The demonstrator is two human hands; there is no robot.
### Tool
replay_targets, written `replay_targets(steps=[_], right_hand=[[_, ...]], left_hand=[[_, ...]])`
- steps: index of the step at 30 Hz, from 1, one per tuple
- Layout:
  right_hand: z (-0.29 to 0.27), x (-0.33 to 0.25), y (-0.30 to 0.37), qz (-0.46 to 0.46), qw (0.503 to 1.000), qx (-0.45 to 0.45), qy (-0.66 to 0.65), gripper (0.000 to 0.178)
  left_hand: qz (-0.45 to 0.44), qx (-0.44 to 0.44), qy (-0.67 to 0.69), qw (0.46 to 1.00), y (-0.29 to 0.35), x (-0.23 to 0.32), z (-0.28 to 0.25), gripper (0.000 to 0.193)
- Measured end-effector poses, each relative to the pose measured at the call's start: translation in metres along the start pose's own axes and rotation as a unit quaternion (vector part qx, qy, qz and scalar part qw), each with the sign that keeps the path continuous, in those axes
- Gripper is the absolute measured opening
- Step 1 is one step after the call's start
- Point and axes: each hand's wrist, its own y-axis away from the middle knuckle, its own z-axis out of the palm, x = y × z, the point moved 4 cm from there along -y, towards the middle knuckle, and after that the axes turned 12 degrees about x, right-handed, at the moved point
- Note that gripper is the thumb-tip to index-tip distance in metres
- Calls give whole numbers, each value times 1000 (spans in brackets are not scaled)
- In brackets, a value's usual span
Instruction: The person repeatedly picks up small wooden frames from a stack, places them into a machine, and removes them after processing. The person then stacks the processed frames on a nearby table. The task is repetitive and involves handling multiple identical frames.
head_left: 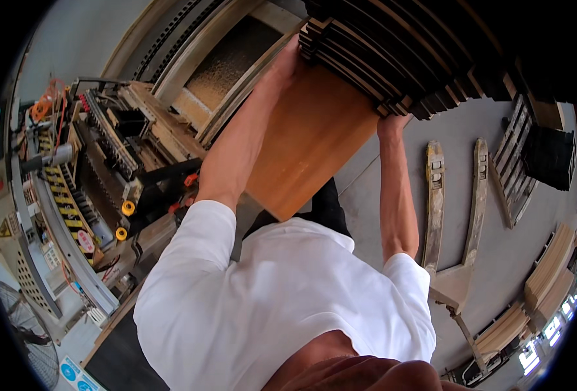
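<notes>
Dark boards (392,55) already stacked; L hand (289,57) & R hand (392,124) at stack's edge, fingers hidden, can't tell grip; brown panel (314,130) bare at near end, qty left unclear.

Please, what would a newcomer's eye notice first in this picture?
The stack of dark pieces at top, right of centre, with the left hand and right hand at its edges. Below it, an orange-brown board stands out. At left is a machine with yellow-black stripes.

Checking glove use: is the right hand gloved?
No, the right hand shows bare skin at the edge of the stacked dark panels.
</notes>
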Motion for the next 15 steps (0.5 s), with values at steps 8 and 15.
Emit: replay_targets(steps=[8, 15], right_hand=[[-30, 42, 136, -33, 999, -15, 29, 32], [-43, 78, 210, -28, 999, -9, 39, 35]], left_hand=[[-12, 0, -1, 1000, 117, 18, -70, 61], [49, 101, -33, 993, 151, 12, -155, 59]])
